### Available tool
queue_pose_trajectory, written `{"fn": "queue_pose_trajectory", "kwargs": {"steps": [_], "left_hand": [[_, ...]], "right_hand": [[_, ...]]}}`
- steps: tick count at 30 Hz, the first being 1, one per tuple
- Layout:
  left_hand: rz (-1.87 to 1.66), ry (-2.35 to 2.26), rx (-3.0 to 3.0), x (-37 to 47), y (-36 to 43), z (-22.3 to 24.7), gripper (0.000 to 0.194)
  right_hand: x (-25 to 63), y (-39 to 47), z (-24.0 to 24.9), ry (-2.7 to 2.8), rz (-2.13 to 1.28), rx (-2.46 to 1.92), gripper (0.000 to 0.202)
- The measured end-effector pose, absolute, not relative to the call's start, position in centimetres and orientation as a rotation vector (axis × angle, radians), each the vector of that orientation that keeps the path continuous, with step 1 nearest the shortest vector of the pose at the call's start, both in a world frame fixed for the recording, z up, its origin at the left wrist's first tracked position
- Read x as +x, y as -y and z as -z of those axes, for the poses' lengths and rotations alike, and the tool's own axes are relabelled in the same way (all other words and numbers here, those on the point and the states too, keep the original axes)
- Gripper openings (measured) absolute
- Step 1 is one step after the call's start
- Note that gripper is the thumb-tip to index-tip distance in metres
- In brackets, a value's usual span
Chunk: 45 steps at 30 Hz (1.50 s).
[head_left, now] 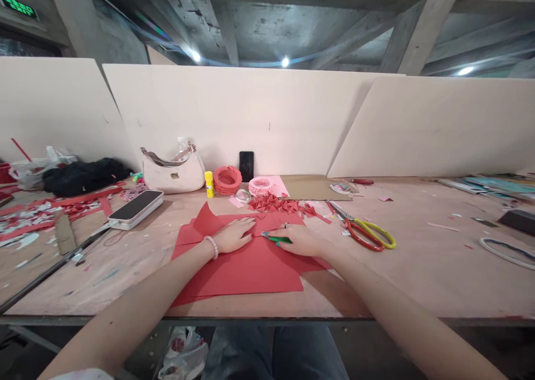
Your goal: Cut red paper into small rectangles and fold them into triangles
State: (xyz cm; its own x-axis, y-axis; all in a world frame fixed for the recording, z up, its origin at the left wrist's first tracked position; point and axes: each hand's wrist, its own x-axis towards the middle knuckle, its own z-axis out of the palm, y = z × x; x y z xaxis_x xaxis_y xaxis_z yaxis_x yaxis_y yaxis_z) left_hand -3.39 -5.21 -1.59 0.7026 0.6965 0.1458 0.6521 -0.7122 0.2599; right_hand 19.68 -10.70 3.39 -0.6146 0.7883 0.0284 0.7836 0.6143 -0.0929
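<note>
Several sheets of red paper (251, 268) lie overlapping near the table's front edge, one corner curling up at the upper left. My left hand (232, 235) rests flat on the red paper with its fingers spread, a beaded bracelet at the wrist. Just right of it, my right hand (298, 240) is on the paper, its fingers wrapped round a green cutter (279, 239). The tip of the cutter points left, toward my left hand's fingertips. Part of the handle is hidden under my right hand.
Red-and-yellow-handled scissors (365, 232) lie right of my right hand. Behind the paper are red folded pieces (273, 203), a red paper ring (227, 180), a glue stick (209, 184), a phone (246, 166) and a handbag (178, 174). A white device (137, 208) lies left.
</note>
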Motion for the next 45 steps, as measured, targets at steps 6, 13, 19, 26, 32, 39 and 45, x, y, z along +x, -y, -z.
{"fn": "queue_pose_trajectory", "kwargs": {"steps": [6,13,19,26,32,39,45], "left_hand": [[-0.346,-1.106,2.723,-3.2,5.2,1.5,0.049],[-0.382,-1.123,2.723,-2.8,5.0,2.0,0.048],[-0.331,-1.105,2.72,-3.2,4.7,2.1,0.05],[-0.264,-1.078,2.775,-3.4,5.3,1.5,0.053],[-0.2,-1.064,2.822,-3.3,5.2,1.4,0.056],[-0.166,-1.084,2.823,-3.0,5.2,1.0,0.057],[-0.134,-1.099,2.762,-2.9,4.8,1.5,0.064]], "right_hand": [[19.7,11.4,-5.2,2.817,-0.078,-1.39,0.04],[19.1,10.9,-5.7,2.826,-0.074,-1.382,0.04],[18.9,10.3,-5.4,2.833,-0.068,-1.383,0.037],[18.2,11.0,-5.5,2.771,-0.044,-1.481,0.036],[17.8,10.0,-3.1,2.722,-0.052,-1.489,0.037],[18.0,9.7,-2.3,2.696,-0.052,-1.47,0.039],[18.2,9.5,-2.0,2.688,-0.02,-1.468,0.041]]}}
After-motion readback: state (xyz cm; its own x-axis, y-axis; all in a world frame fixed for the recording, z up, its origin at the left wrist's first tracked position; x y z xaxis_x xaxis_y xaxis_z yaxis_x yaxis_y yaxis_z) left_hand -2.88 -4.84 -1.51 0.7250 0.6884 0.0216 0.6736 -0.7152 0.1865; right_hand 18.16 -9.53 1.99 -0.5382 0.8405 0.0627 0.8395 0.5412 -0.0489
